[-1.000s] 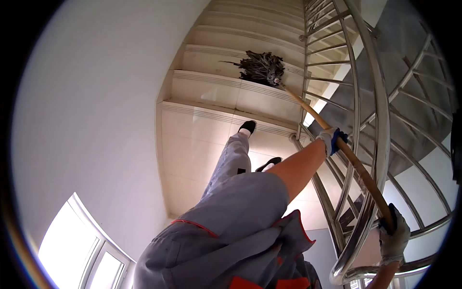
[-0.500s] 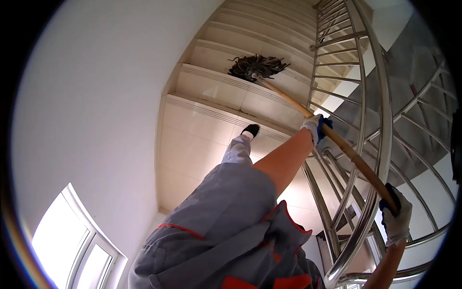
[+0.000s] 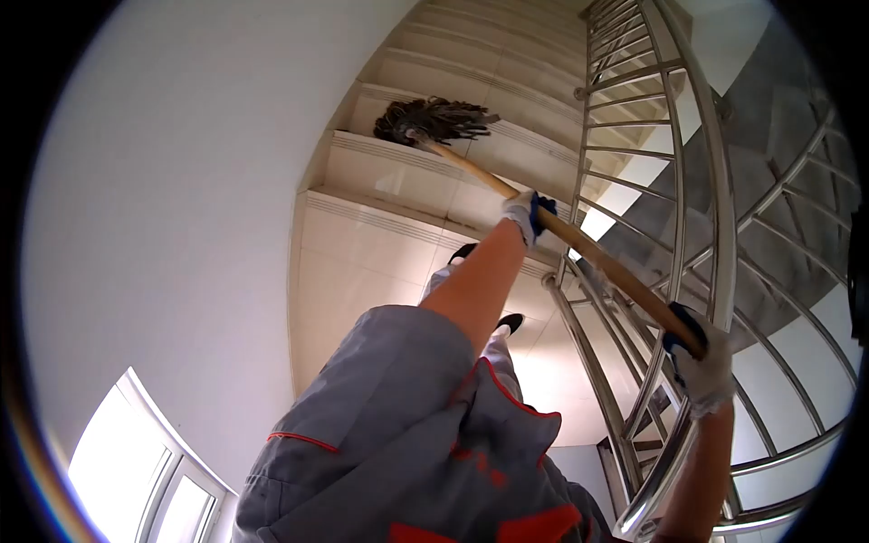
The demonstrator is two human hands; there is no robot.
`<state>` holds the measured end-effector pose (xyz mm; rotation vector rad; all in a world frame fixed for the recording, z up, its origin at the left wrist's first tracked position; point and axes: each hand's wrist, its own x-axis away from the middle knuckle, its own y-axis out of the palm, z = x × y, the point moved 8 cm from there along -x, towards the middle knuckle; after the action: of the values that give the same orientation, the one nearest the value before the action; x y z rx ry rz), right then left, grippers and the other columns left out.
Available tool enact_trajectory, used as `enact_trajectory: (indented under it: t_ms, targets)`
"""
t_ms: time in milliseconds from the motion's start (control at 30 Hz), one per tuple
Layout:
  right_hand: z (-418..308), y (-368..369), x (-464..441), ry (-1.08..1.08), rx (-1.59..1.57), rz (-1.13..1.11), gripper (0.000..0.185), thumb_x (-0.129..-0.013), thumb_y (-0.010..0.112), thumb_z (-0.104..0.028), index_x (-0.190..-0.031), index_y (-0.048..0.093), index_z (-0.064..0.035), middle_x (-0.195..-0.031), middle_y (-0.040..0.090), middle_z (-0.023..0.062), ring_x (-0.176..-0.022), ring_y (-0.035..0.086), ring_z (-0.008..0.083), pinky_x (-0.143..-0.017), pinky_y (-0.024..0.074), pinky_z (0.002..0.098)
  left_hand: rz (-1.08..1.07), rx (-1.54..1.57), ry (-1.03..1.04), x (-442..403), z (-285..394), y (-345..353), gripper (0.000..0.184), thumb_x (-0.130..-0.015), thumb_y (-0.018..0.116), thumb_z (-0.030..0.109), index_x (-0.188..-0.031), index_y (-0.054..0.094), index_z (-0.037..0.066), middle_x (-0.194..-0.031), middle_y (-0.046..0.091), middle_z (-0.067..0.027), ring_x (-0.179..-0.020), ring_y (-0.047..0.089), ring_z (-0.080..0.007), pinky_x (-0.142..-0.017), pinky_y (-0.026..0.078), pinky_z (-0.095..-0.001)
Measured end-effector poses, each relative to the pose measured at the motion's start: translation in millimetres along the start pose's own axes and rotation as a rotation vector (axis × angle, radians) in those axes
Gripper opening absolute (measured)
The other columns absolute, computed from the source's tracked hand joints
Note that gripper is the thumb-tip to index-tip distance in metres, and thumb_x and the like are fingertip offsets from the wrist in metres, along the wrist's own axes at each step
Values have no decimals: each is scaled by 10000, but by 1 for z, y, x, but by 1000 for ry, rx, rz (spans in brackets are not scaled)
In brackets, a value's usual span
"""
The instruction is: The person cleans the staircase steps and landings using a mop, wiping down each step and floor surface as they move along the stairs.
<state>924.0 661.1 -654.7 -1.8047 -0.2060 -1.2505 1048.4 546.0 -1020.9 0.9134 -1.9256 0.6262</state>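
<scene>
A mop with a dark, stringy head (image 3: 434, 119) lies on a stair tread near the left wall. Its wooden handle (image 3: 615, 271) slants down to the right. My left hand (image 3: 528, 216), in a white and blue glove, is wrapped round the middle of the handle. Near the handle's upper end, my right hand (image 3: 700, 358), gloved the same way, is closed round it beside the metal railing.
Pale tiled stairs (image 3: 380, 172) rise ahead. A curved metal railing (image 3: 721, 208) runs along the right side, with a white wall (image 3: 190, 199) on the left. A bright window (image 3: 118, 457) is at the lower left. My feet in dark shoes stand on the landing.
The mop head has swept left across the tread, from near the railing side towards the wall. Both hands have moved left with the handle, still gripping it.
</scene>
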Motion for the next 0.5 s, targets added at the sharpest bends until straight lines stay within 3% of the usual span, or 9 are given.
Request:
enact_trajectory:
  t_ms: [33, 100, 167, 200, 300, 367, 400, 433, 500]
  targets:
    - [1, 8, -5, -53, 21, 19, 412, -709, 633, -40, -1116, 596, 13, -741, 637, 123, -631, 609, 126, -610, 497, 250, -34, -22, 4, -17, 12, -4, 168, -889, 545, 172, -833, 484, 25, -674, 568, -116, -580, 568, -240, -533, 515, -355]
    - [-7, 44, -13, 229, -86, -126, 403, -738, 658, -56, -1133, 591, -14, -781, 654, 132, -670, 616, 136, -622, 500, 279, 8, -248, 63, -30, 49, -26, 229, -882, 549, 253, -748, 522, 70, -638, 564, -53, -564, 551, -219, -535, 485, -337]
    - [-21, 105, -21, -24, 53, -110, 442, -761, 660, -198, -1167, 570, -48, -833, 651, 192, -726, 652, 296, -670, 510, 357, -34, -114, 46, -97, 109, -75, 247, -863, 584, 297, -725, 528, 100, -631, 575, -52, -566, 549, -227, -554, 486, -337]
    - [-13, 136, -19, 120, -25, -220, 478, -763, 644, -245, -1190, 550, -53, -864, 639, 215, -779, 634, 352, -723, 505, 390, 60, -149, 75, -78, 128, -85, 249, -859, 591, 298, -735, 528, 90, -642, 577, -67, -573, 549, -239, -564, 497, -355]
    - [-21, 162, -3, 29, -202, -223, 489, -794, 606, -259, -1235, 515, -69, -958, 627, 207, -872, 613, 357, -783, 488, 398, 106, -265, 144, -23, 138, -89, 239, -861, 584, 263, -803, 538, 35, -690, 607, -114, -653, 606, -282, -654, 545, -401]
    - [-6, 178, 16, 111, -69, -341, 527, -822, 581, -309, -1280, 467, -74, -952, 626, 204, -872, 613, 359, -787, 483, 407, 66, -339, -2, -37, 113, -116, 227, -850, 597, 243, -843, 552, 21, -716, 624, -129, -682, 625, -293, -678, 552, -410]
    - [1, 189, 28, 115, -13, -380, 564, -834, 568, -352, -1311, 431, -85, -927, 626, 201, -863, 616, 359, -774, 485, 415, 91, -360, 76, -37, 110, -128, 227, -845, 605, 238, -865, 563, 15, -725, 631, -130, -669, 626, -290, -664, 551, -401]
    - [-2, 190, 34, 14, 48, -274, 493, -828, 605, -253, -1272, 484, -77, -821, 648, 176, -676, 655, 277, -643, 514, 369, 151, -402, 144, -37, 111, -142, 242, -844, 609, 255, -854, 562, 18, -704, 623, -121, -649, 622, -274, -643, 550, -392]
    - [-16, 187, 39, 36, 22, -277, 499, -826, 599, -268, -1272, 482, -77, -887, 640, 196, -796, 640, 325, -711, 501, 398, 115, -359, 71, -45, 115, -149, 272, -828, 636, 293, -841, 558, 33, -688, 613, -112, -622, 614, -260, -610, 547, -388]
